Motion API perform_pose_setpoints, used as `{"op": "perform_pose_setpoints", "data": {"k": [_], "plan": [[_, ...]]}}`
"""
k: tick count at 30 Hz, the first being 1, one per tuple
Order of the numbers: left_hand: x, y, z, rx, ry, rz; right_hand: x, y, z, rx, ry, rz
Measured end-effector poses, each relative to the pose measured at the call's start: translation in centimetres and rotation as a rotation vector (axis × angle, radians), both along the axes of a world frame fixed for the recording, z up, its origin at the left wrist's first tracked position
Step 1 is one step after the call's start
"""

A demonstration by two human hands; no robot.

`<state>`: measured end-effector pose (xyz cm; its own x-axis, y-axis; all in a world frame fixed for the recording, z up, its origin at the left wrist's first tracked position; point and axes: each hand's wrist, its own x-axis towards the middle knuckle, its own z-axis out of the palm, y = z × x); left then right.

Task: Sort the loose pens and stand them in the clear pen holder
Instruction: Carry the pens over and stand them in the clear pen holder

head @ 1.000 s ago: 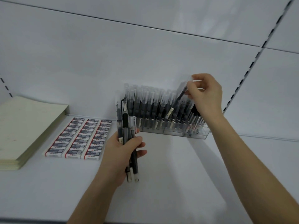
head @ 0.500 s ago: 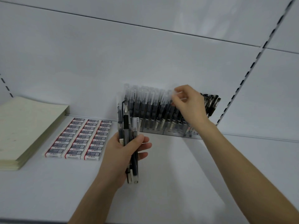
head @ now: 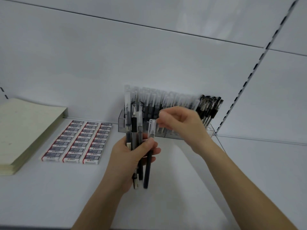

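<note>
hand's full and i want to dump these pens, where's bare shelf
Bare shelf lies in front of the clear pen holder, right of the left hand gripping the loose pens. Another strip runs in front of the soft erasers. Crowded: back left, erasers beside the paper stack, and the holder is packed.

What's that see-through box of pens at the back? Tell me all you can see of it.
The pen holder is a long, low tray of clear, slightly smoky plastic. It stands on the white shelf against the back wall, packed with upright clear-capped pens and, at its right end, leaning black-capped pens. The right hand hides part of its front.
</note>
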<state>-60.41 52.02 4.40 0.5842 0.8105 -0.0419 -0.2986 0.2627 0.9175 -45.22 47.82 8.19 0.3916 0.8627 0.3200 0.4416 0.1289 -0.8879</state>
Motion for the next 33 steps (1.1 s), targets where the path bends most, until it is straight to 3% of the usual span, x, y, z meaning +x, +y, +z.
{"op": "perform_pose_setpoints", "data": {"k": [7,12,15,18,33], "plan": [[0.5,-0.5,0.1,0.005,0.012,-0.045,0.1,-0.7,-0.1,-0.037,0.102,0.090],[0.0,-0.1,-0.1,-0.047,-0.002,0.027,3.4,-1.1,1.9,0.167,0.149,-0.230],[-0.1,0.0,-0.2,-0.042,0.021,0.084,5.7,-0.7,2.7,0.294,0.016,-0.470],[0.0,0.0,-0.3,-0.031,0.031,0.089,6.8,0.2,2.8,0.319,-0.153,-0.565],[0.0,0.1,-0.5,-0.008,0.050,0.058,6.1,2.3,1.7,0.236,-0.396,-0.453]]}}
